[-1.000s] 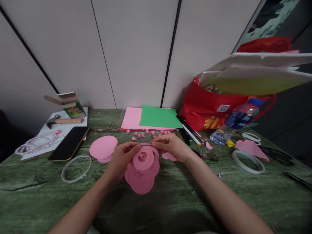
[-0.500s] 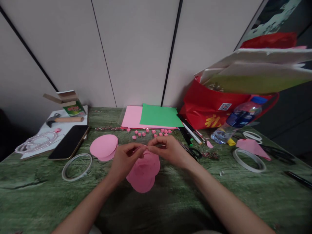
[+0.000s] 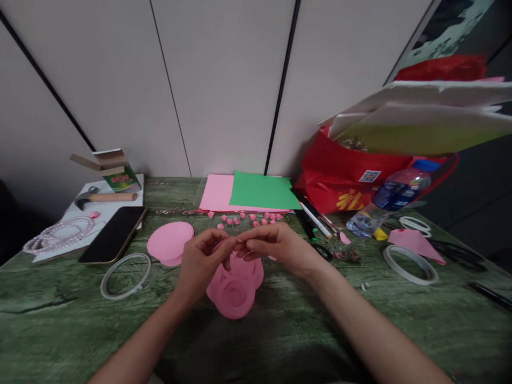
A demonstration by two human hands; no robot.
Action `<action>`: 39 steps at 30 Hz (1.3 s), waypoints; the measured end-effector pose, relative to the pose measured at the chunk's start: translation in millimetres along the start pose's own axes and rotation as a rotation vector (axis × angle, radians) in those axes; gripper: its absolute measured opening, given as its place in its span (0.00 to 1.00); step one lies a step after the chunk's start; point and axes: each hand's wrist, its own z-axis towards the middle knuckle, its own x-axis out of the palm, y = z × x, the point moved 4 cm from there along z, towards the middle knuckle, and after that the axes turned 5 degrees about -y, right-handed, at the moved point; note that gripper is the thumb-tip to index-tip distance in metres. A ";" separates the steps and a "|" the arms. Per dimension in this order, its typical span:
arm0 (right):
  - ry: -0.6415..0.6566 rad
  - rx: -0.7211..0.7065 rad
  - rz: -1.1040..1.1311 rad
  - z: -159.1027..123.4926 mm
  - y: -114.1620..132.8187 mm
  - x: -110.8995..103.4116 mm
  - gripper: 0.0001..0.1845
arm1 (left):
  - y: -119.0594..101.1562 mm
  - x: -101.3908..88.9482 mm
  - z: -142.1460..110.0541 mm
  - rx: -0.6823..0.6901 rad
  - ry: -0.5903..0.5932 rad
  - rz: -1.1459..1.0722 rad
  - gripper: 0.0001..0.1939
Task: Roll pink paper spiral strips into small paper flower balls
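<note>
My left hand (image 3: 205,257) is closed, thumb against fingers, pinching a piece of pink paper (image 3: 219,246) that is mostly hidden by the fingers. Its fingertips meet those of my right hand (image 3: 276,246), which also pinches at the paper's edge. Just below both hands lies a pile of pink paper circles (image 3: 236,310), and the nearest one shows curved spiral lines. Several small rolled pink paper roses (image 3: 252,217) sit in loose rows beyond my fingers. To the left rests a stack of plain pink paper circles (image 3: 170,241).
Pink and green paper sheets (image 3: 262,191) lie at the back. Tape rolls (image 3: 412,265), a phone (image 3: 114,234), a hammer (image 3: 108,197) and pearl strings (image 3: 60,234) are at the sides. A bottle (image 3: 394,197) leans by a red bag (image 3: 332,170); scissors (image 3: 322,252) lie partly behind my right hand.
Both hands have shifted slightly, and the left fingers are more curled around the pink paper. A spiral-lined circle now shows at the front of the pile, where the surface looked plain.
</note>
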 end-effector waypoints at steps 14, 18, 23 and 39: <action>-0.155 -0.029 -0.093 -0.5 3.7 2.8 0.06 | 1.9 5.3 -3.5 -0.001 0.058 -0.059 0.07; -0.168 -0.024 -0.097 0.7 3.1 1.7 0.03 | 3.5 6.0 -3.8 -0.014 0.087 -0.065 0.07; -0.145 -0.065 -0.115 0.5 6.0 -1.9 0.04 | 3.1 6.3 -3.1 -0.014 0.102 -0.072 0.06; -0.230 -0.078 -0.138 0.3 6.9 -1.2 0.06 | 2.7 7.9 -4.4 -0.025 0.130 -0.120 0.06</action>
